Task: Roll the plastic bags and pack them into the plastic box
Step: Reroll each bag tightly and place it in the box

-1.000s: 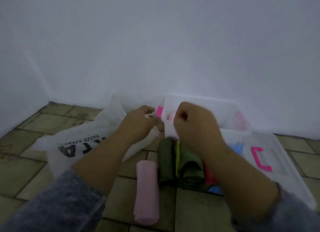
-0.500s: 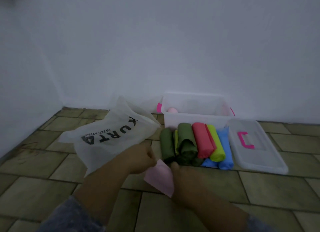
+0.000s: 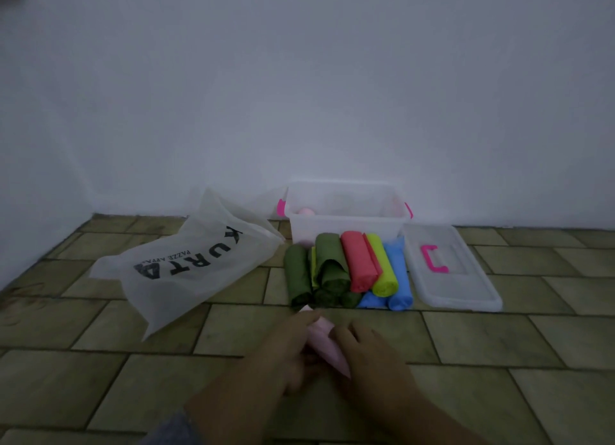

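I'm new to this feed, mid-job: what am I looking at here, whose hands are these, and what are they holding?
No machine here: a person wears one head camera looking down at their bare hands. The left hand and right hand hold a pink bag between them. On the tiled floor beyond lie rolled bags, dark green, red, lime and blue, before the open plastic box with one pink roll inside. Its lid lies right of them; a white KURTA bag lies left.

One box (image 3: 346,226), one lid (image 3: 466,288), one printed bag (image 3: 199,278).
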